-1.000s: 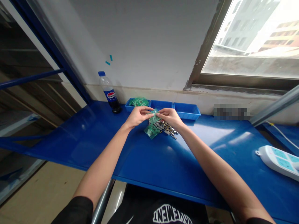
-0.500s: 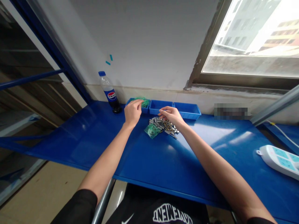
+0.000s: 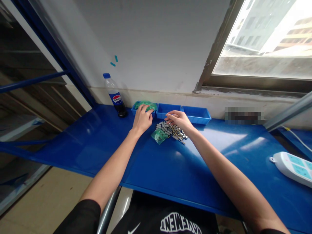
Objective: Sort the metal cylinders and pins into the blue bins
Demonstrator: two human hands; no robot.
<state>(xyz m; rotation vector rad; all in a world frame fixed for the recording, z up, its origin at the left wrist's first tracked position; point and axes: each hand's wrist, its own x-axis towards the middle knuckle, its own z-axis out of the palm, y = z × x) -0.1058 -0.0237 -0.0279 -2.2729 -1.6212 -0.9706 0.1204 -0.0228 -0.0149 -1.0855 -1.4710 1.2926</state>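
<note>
My left hand (image 3: 143, 120) is over the front of the left blue bin (image 3: 134, 111), fingers apart and bent toward the green plastic bags (image 3: 138, 104) heaped in it. Whether the fingertips touch the bags is unclear. My right hand (image 3: 180, 119) hovers above a pile of small metal and grey parts (image 3: 175, 130), its fingers curled together toward the left. Anything between those fingertips is too small to make out. At the pile's front left lies a small green bag (image 3: 159, 136) with thin pieces inside.
Two more blue bins, a middle one (image 3: 168, 115) and a right one (image 3: 198, 121), stand in line along the wall. A cola bottle (image 3: 116, 97) stands at the left. On the right of the blue table (image 3: 156, 175) lies a white power strip (image 3: 287, 165).
My left hand has shifted slightly right and toward me, its fingers spreading from a closer pinch. The right hand has hardly moved over the pile.
</note>
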